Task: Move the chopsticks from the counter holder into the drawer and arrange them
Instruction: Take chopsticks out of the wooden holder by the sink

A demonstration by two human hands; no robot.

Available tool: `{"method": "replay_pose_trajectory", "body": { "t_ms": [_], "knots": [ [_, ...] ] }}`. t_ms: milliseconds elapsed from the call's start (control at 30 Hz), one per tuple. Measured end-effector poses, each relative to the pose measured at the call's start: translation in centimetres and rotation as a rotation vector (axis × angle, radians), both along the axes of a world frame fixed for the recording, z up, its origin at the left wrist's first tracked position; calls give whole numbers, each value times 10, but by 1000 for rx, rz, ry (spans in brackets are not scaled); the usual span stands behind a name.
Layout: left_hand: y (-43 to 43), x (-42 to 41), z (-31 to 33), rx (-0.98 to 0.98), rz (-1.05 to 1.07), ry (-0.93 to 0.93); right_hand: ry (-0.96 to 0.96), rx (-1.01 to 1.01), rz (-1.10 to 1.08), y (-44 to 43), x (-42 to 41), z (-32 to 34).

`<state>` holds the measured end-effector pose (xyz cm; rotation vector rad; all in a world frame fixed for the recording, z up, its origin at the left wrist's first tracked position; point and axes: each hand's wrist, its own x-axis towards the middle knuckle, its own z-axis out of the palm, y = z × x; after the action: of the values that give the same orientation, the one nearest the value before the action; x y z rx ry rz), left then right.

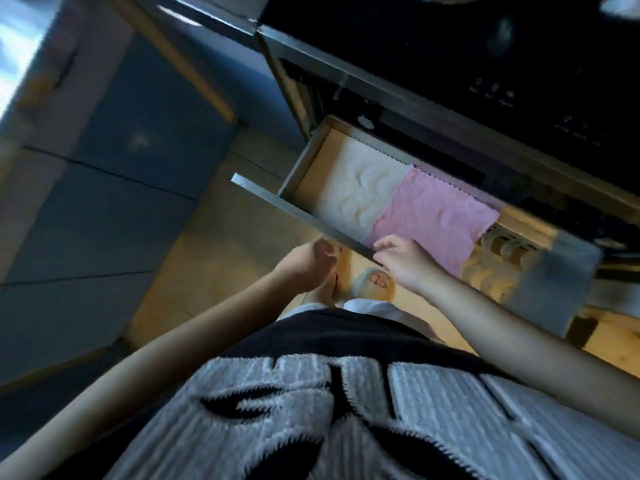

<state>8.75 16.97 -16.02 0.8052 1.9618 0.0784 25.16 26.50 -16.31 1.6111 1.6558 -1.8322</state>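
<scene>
Drawer (302,160) open under black cooktop (450,46), lined with white cloth (356,181) and pink cloth (433,216); chopsticks and holder not in view. Right hand (401,261) curls fingers over the drawer's front rail; left hand (308,261) just beside the rail, fingers bent, blurred, grip cannot be told. Chopsticks likely light, stiff, slick, prone to roll: best pinched as a bundle near mid-length

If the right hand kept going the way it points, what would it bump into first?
The right hand grips the drawer front, so that rim comes first; past it, probably the pink cloth, though depth is unclear.
</scene>
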Motion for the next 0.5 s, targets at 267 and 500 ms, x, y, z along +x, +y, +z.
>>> {"method": "replay_pose_trajectory", "body": {
  "t_ms": [267, 500],
  "knots": [
    [-54, -18, 45, 94, 25, 344, -7, 637, 801, 3, -57, 63],
    [-119, -50, 76, 195, 276, 594, 78, 971, 1096, -45, -122, 99]
  ]
}}
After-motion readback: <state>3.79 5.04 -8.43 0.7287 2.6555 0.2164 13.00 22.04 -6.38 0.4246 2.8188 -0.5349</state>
